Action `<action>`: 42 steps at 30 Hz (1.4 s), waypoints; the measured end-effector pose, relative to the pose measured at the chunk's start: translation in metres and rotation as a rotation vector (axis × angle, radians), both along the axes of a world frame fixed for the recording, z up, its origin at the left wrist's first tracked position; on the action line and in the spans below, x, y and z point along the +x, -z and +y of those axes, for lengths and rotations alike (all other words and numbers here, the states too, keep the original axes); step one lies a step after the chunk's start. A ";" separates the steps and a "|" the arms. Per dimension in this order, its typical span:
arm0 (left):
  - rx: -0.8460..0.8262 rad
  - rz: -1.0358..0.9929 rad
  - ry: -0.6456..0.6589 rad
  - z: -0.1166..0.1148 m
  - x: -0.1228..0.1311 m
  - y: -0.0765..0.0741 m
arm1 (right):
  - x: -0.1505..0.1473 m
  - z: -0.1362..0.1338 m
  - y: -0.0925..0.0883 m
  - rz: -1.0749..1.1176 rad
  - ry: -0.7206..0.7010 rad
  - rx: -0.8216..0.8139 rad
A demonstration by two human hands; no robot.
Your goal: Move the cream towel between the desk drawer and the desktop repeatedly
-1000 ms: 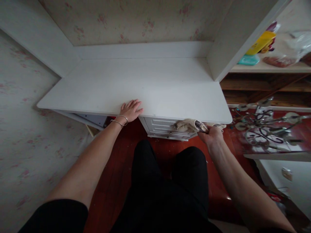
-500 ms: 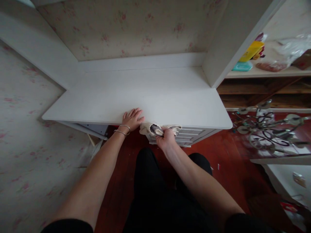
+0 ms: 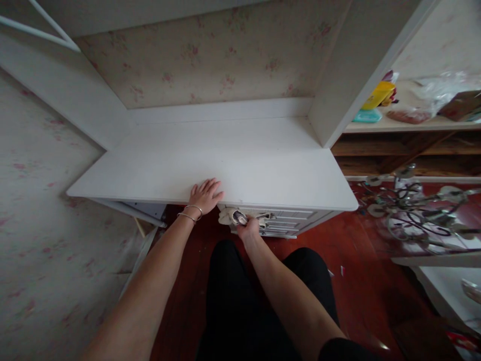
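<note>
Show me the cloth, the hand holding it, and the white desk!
Cloth (image 3: pixel 226 216): head view, its bunched pale end.
Right hand (image 3: pixel 248 228): head view, middle of the hand.
White desk (image 3: pixel 270 168): head view, bare tabletop.

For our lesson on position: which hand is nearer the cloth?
The right: the right hand grips the cloth; the left hand lies on the desktop, left of the cloth.

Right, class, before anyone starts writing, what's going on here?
A person's left hand lies spread on the front edge of a white desk. Their right hand grips a bunched, pale cloth just below that edge, at the drawer fronts. Whether the cloth touches them is unclear.
</note>
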State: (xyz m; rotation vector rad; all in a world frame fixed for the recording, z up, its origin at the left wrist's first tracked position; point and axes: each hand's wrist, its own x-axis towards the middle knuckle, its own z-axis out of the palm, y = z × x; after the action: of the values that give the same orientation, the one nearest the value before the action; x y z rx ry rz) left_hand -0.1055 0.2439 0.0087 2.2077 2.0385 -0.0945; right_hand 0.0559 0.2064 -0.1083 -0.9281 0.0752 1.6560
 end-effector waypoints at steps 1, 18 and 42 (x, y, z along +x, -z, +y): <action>0.001 -0.002 -0.001 0.000 0.000 0.000 | 0.010 -0.001 0.005 -0.024 0.025 -0.050; 0.042 -0.006 0.016 -0.003 -0.002 0.001 | 0.214 0.005 -0.037 -0.241 0.224 -0.218; 0.090 0.004 0.038 -0.009 -0.001 0.002 | 0.112 0.020 -0.239 -0.122 0.159 0.263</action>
State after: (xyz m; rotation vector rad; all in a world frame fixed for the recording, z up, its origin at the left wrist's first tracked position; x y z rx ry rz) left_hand -0.1066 0.2348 0.0070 2.3010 2.0417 -0.0117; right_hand 0.1674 0.2266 0.1304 -0.7988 -0.1460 1.4199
